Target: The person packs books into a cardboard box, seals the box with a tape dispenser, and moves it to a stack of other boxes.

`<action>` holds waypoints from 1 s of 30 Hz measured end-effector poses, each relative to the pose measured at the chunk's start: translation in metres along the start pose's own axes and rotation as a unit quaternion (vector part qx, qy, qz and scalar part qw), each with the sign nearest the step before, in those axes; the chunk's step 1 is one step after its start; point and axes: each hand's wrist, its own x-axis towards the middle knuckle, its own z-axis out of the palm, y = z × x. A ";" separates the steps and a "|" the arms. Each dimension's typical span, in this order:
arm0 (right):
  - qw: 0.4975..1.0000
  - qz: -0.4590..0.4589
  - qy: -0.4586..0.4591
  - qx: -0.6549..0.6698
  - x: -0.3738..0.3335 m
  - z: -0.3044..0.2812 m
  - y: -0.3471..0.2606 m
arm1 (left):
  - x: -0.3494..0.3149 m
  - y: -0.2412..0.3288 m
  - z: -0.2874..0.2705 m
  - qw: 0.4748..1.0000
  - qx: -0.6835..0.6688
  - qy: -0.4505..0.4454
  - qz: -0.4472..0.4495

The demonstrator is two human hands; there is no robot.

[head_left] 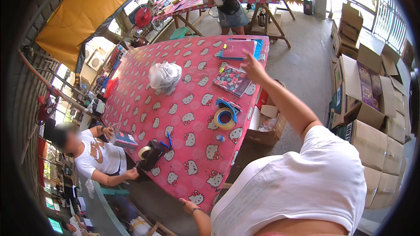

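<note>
My right hand reaches over the table's far right side, fingers apart and nothing in them. Just beyond it lies a pink notebook on a blue one. A floral-covered notebook sits beside the hand, on its near side. Low at the table's near edge is my left hand, holding nothing that I can see, its fingers at the rim of the pink-covered table. Between my hands, toward the right edge, are a tape roll with a blue holder, some pens and a small bottle.
A crumpled clear plastic bag sits mid-table. At the left, a co-worker stands by stacked notebooks and a black tape dispenser. An open carton is under the right edge; cardboard boxes are stacked farther right.
</note>
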 end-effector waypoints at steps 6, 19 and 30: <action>0.988 -0.069 0.094 -0.104 0.059 -0.118 -0.109 | 0.021 -0.014 -0.002 1.000 -0.012 0.013 0.022; 0.986 -0.029 0.082 -0.140 0.035 -0.150 -0.026 | 0.002 0.001 0.000 0.999 0.028 -0.029 -0.008; 0.927 -0.001 0.231 -0.296 0.051 -0.198 -0.124 | 0.010 -0.009 -0.010 0.999 0.039 0.015 -0.023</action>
